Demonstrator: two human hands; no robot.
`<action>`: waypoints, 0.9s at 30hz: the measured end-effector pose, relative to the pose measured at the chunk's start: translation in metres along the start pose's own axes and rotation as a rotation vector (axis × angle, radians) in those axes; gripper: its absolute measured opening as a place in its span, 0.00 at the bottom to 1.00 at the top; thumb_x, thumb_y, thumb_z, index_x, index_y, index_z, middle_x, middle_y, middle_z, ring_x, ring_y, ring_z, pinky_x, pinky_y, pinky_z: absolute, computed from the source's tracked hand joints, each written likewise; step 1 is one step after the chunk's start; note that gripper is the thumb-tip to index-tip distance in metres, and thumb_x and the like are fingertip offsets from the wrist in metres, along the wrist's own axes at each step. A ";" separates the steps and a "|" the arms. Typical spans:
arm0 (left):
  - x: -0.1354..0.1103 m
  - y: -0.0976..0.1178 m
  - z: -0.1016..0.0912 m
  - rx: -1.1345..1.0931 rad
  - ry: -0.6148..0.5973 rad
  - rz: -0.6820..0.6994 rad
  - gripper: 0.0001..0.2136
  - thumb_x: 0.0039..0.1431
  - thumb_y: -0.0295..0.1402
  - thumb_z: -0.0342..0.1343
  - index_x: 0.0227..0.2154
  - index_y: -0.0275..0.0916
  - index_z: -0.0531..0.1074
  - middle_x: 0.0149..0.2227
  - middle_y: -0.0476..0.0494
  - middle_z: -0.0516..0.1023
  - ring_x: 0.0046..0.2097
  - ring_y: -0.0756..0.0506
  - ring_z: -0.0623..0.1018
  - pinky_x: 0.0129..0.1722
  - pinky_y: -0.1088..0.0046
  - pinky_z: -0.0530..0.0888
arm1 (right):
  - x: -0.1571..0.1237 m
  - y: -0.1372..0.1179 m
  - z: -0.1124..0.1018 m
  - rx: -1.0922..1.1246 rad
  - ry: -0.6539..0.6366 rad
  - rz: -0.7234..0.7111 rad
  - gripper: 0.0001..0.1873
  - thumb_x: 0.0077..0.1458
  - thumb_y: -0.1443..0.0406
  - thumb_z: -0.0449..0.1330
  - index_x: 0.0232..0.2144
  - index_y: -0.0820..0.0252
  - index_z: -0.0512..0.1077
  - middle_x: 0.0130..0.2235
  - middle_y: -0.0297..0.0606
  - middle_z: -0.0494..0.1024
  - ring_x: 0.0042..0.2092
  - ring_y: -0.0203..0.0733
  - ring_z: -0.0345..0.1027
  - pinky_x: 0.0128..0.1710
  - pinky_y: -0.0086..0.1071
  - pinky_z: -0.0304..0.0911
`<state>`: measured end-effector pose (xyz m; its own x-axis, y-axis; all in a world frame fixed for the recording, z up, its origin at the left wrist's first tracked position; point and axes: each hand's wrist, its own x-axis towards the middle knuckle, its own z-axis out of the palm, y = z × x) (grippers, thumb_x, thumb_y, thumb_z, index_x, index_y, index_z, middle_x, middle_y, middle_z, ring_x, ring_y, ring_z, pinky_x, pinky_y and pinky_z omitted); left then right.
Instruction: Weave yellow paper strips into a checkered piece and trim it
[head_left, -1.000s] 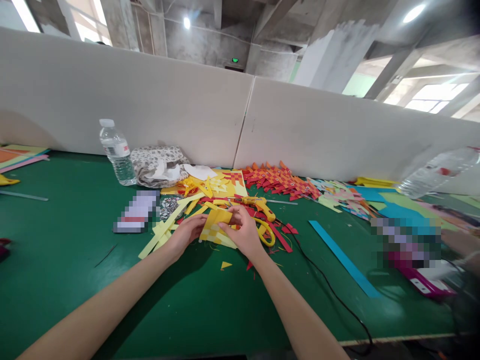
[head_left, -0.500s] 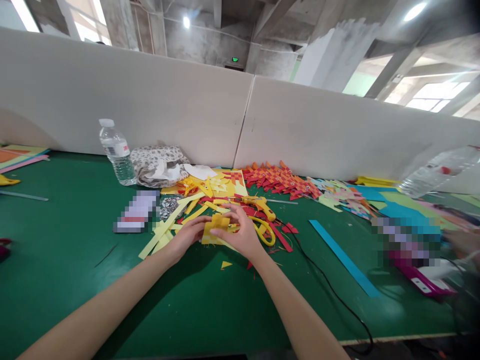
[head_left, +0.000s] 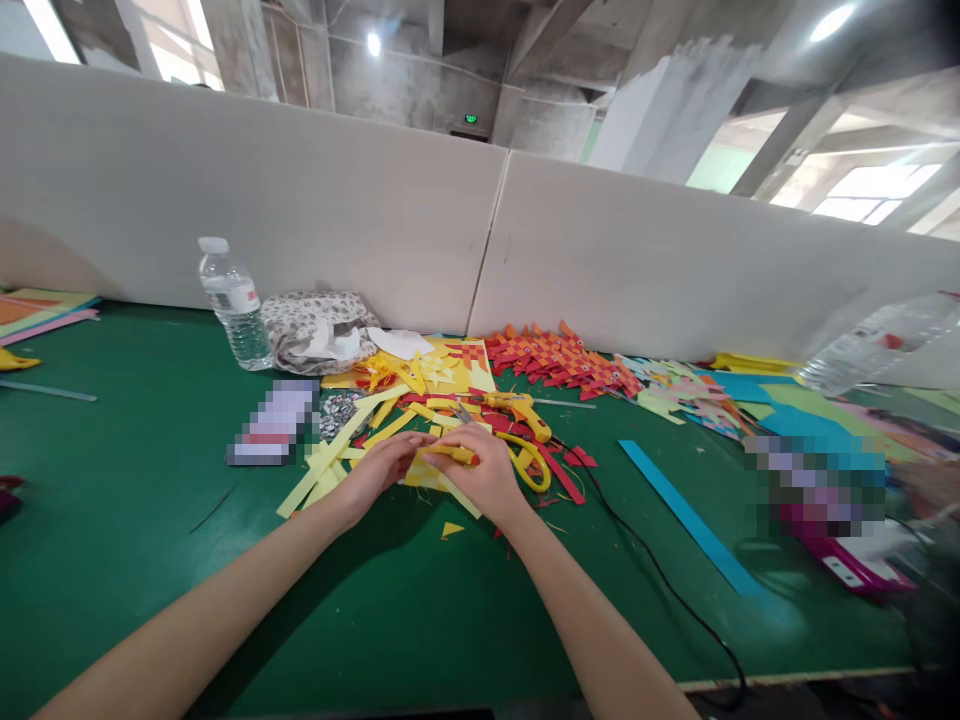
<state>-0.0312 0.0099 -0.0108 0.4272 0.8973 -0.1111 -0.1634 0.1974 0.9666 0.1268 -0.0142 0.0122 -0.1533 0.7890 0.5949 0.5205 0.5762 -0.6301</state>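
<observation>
left hand (head_left: 381,470) and right hand (head_left: 484,474) hold yellow paper (head_left: 424,475) between them

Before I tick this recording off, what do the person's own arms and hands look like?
The left hand and right hand are ungloved, with no rings I can make out. Both arms are bare as far as they show: no sleeves, watch or bracelet.
</observation>
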 end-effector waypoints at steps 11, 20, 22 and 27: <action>0.002 -0.007 -0.004 -0.171 -0.098 -0.066 0.08 0.47 0.31 0.54 0.32 0.38 0.73 0.33 0.46 0.77 0.38 0.47 0.75 0.41 0.72 0.66 | 0.003 -0.002 -0.005 -0.025 0.006 0.085 0.06 0.45 0.62 0.62 0.24 0.59 0.73 0.27 0.36 0.74 0.32 0.40 0.66 0.37 0.34 0.62; 0.001 -0.004 -0.004 -0.189 -0.126 -0.083 0.09 0.49 0.32 0.54 0.34 0.37 0.73 0.36 0.44 0.78 0.39 0.46 0.76 0.41 0.71 0.67 | 0.002 -0.002 -0.005 -0.002 0.022 0.112 0.07 0.45 0.61 0.62 0.24 0.59 0.73 0.27 0.37 0.75 0.32 0.40 0.67 0.36 0.33 0.63; 0.000 -0.003 -0.004 -0.187 -0.120 -0.079 0.08 0.48 0.31 0.55 0.33 0.37 0.73 0.36 0.44 0.78 0.38 0.46 0.76 0.40 0.72 0.68 | 0.002 -0.003 -0.005 -0.008 0.028 0.123 0.07 0.44 0.61 0.62 0.23 0.59 0.73 0.27 0.37 0.75 0.32 0.41 0.67 0.36 0.34 0.63; -0.001 0.001 -0.002 -0.172 -0.126 -0.084 0.09 0.48 0.32 0.56 0.34 0.37 0.73 0.34 0.44 0.78 0.38 0.47 0.76 0.39 0.73 0.68 | 0.002 -0.003 -0.006 0.026 0.071 0.215 0.10 0.44 0.59 0.61 0.25 0.60 0.73 0.28 0.37 0.75 0.31 0.41 0.69 0.33 0.33 0.65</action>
<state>-0.0339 0.0100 -0.0101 0.5512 0.8209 -0.1493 -0.2671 0.3431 0.9005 0.1301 -0.0155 0.0182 0.0185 0.8778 0.4787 0.5128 0.4027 -0.7582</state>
